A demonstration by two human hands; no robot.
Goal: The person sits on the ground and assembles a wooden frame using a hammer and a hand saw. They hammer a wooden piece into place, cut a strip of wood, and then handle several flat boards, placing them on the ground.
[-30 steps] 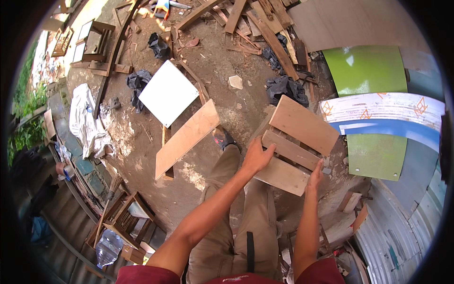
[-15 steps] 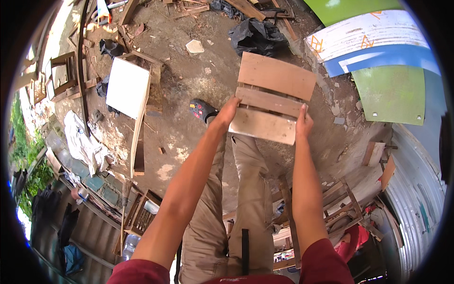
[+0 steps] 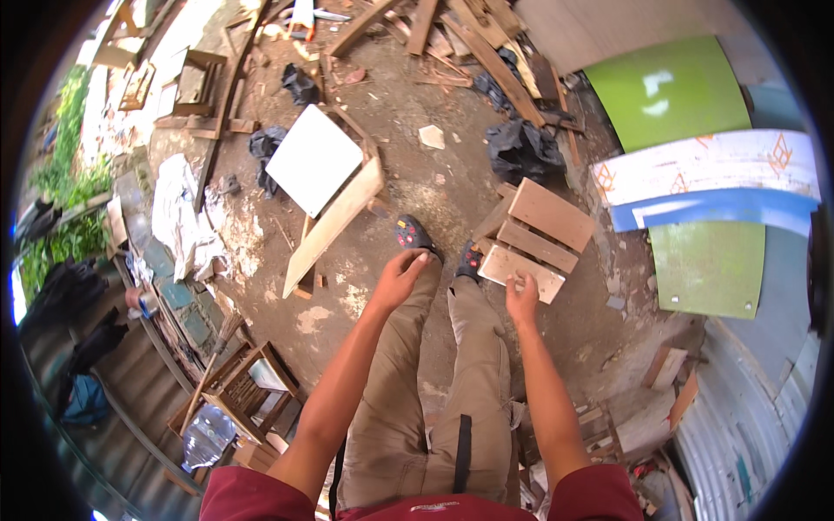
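Observation:
A small wooden stool-like piece (image 3: 551, 222) with a top of three light brown boards stands on the ground ahead, right of my feet. Part of its wooden frame shows at its left side. My right hand (image 3: 521, 300) is at the near edge of the closest board, its fingers apart and loosely bent; whether the fingertips touch the board I cannot tell. My left hand (image 3: 402, 276) hovers in front of my left knee, holding nothing, with its fingers loosely bent. Further left stands a wooden frame with a white square panel (image 3: 314, 161) and a long bare board (image 3: 334, 227) along its side.
Black plastic bags (image 3: 524, 152) and a heap of planks (image 3: 486, 52) lie at the far side. Green, white and blue panels (image 3: 708, 260) line the right, beside corrugated metal (image 3: 738, 417). A white cloth (image 3: 182, 217), a broom (image 3: 213, 356) and a water bottle (image 3: 208, 434) are at the left.
Both hands held the slatted wooden piece before; it now stands on the ground further ahead. My left hand has let go and drawn back toward my knee. The view has shifted.

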